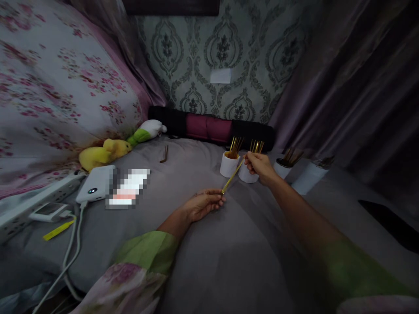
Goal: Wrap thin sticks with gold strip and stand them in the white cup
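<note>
A thin golden-yellow stick [233, 178] runs at a slant between my two hands. My left hand [206, 205] pinches its lower end between thumb and fingers, just above the grey sheet. At the upper end, my right hand [258, 165] is closed on the stick. Right behind that hand stands a white cup [248, 175] with golden sticks [257, 146] rising from it, partly covered by the fingers. To its left is another white cup [228, 165] holding golden and brownish sticks [235, 150].
Farther right are a white cup [282, 170] of dark sticks and a tilted white container [307, 178]. A black flat object [389, 222] lies at far right. On the left are a power bank [96, 185], cables, a power strip [42, 203] and a yellow plush toy [94, 158]. A dark roll [209, 128] lies behind.
</note>
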Demonstrator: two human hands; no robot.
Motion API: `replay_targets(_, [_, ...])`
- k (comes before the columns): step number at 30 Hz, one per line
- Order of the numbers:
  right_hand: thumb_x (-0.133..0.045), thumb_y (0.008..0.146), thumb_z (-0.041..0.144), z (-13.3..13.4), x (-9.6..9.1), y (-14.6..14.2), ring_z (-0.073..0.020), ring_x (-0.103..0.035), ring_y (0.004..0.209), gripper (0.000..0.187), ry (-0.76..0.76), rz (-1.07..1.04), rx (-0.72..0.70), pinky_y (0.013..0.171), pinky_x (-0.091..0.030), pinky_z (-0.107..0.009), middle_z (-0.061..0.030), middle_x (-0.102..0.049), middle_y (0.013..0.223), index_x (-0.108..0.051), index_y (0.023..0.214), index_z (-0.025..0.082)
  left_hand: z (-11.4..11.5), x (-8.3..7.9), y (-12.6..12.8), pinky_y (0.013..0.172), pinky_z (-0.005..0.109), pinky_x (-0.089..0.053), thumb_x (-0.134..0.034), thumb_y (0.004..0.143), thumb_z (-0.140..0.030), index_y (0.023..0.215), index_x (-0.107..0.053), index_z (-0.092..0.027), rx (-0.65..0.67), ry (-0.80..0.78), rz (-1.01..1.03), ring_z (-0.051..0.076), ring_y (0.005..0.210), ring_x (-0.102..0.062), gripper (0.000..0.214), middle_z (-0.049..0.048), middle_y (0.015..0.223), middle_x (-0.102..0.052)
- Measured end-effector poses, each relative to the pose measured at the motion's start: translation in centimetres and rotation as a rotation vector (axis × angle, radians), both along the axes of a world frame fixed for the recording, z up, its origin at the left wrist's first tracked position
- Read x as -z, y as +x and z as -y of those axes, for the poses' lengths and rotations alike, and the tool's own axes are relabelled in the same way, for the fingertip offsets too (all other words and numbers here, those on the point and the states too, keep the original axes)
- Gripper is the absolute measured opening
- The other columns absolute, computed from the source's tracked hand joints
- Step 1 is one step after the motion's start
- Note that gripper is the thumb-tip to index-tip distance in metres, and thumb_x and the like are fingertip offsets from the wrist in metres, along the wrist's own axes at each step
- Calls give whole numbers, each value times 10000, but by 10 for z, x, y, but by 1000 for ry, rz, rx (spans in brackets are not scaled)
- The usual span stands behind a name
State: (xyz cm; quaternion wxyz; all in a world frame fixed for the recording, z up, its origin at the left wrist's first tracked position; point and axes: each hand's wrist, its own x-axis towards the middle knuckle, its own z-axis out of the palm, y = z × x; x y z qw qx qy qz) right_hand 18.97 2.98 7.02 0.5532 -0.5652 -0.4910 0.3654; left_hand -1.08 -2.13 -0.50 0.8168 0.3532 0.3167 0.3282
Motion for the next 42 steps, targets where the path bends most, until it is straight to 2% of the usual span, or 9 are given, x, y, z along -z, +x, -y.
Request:
replay_targets(10, [-547,789,293,4,1,8,-35,-356,354,187,4,29,6,290,-252,-169,6,-509,550,-552,676,145,2,-3,1,516,162,-409,-540,750,-18,963,-533,-83,-8,24,-29,62,575,-544,223,76,758,-614])
replay_targets(19, [-512,810,259,6,4,14,-32,-369,360,174,7,32,16,288,-261,-163,-14,-551,596,-543,695,133,2,-3,1,520,154,-421,-525,750,-3,967,-522,-67,-15,3,-15,65,587,-554,227,87,771,-614])
replay_targets(28, [-503,818,241,8,0,12,-24,-358,344,179,13,17,22,283,-250,-158,4,-533,562,-534,678,135,0,-1,1,509,147,-431,-523,761,-14,941,-543,-66,-30,-28,1,66,585,-560,189,88,770,-615])
replay_targets(36, [-469,835,224,6,-18,17,-26,-360,337,214,60,45,57,303,-255,-156,15,-518,516,-524,648,138,-5,2,-3,527,158,-442,-515,773,-39,922,-573,-59,-30,-81,75,67,586,-554,161,71,746,-614])
replay_targets(39, [-482,833,265,5,-28,22,-30,-345,329,239,74,74,106,304,-249,-156,26,-482,458,-513,628,146,-8,4,-5,552,160,-449,-522,768,-39,935,-584,-52,-29,-110,126,68,601,-555,178,71,746,-614])
replay_targets(42, [-507,818,315,2,-37,28,-34,-357,340,245,106,87,156,308,-256,-157,14,-508,481,-512,636,149,-9,5,-6,563,158,-454,-525,763,-33,939,-585,-48,-40,-142,158,68,608,-554,187,71,749,-610])
